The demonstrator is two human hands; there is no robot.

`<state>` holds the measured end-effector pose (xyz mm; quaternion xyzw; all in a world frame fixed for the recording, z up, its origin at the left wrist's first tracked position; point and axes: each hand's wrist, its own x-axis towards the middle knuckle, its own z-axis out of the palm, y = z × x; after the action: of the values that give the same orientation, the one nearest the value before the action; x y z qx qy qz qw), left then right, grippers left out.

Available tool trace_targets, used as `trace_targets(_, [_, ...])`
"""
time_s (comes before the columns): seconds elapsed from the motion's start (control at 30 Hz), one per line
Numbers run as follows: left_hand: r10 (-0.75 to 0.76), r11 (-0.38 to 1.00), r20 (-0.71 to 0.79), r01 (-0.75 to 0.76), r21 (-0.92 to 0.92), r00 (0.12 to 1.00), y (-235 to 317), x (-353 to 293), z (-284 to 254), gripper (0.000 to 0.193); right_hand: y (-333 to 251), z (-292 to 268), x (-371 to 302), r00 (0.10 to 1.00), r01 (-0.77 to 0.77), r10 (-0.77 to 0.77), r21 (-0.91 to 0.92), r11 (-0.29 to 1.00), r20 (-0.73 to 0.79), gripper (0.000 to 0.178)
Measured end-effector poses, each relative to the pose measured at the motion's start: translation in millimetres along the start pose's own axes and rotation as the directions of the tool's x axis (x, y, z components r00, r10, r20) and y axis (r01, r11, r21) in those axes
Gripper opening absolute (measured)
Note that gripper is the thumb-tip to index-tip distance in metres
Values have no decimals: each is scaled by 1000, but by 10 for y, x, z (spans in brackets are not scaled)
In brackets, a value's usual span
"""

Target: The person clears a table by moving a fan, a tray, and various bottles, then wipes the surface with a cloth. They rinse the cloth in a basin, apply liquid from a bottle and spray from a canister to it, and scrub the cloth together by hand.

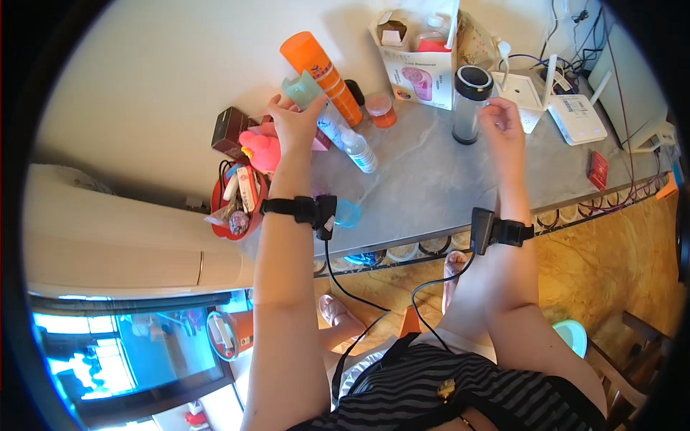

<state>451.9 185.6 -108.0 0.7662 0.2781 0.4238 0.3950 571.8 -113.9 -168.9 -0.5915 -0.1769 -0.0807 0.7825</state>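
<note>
Fingers (275, 106) and thumb of the left hand (293, 129) stand apart around the lower edge of a pale green, rounded plastic cap (302, 87), which tops a slim blue-and-white cylindrical can (331, 125) at the back of the grey, marble-patterned desk (424, 169). Whether they press on the cap or only frame it, I cannot tell; the wrist and palm cover part of the view. On the right hand (505, 123), the fingers are loosely bent just beside a tall clear tumbler with a black lid (472, 93). No thing shows between them, and I cannot tell whether the tips touch the tumbler's wall or each other.

Handling the can well, in my judgement, calls for care over its close neighbours: a tall orange cylindrical can (321, 75) with white bands stands right behind it, and a small clear plastic bottle with a blue-and-white label (359, 152) stands close in front. A grip low on the body should be surer than one on the cap, which might come off or slip. Any lift would best go straight up, clear of both neighbours. With the tumbler, a full wrap around the middle seems safer than a fingertip pinch, since its smooth wall could slide and the lid may make it top-heavy.
</note>
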Motion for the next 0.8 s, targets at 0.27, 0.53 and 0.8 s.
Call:
trace_targets(0.27, [11,995,215,-32,92,977,56,-35,-10,53,175,190,-57,957,-29,105,-273,962,269,15])
trace_targets(0.53, [193,979,269,-168,-114,944,1396,107,-321,45,135,204,-114,931,-40,149,-310,950,334,16])
trace_targets(0.8, [318,943,326,-261,-207,890,1758,433,572,50,39,130,-121,915,-30,171,-362,932,366,17])
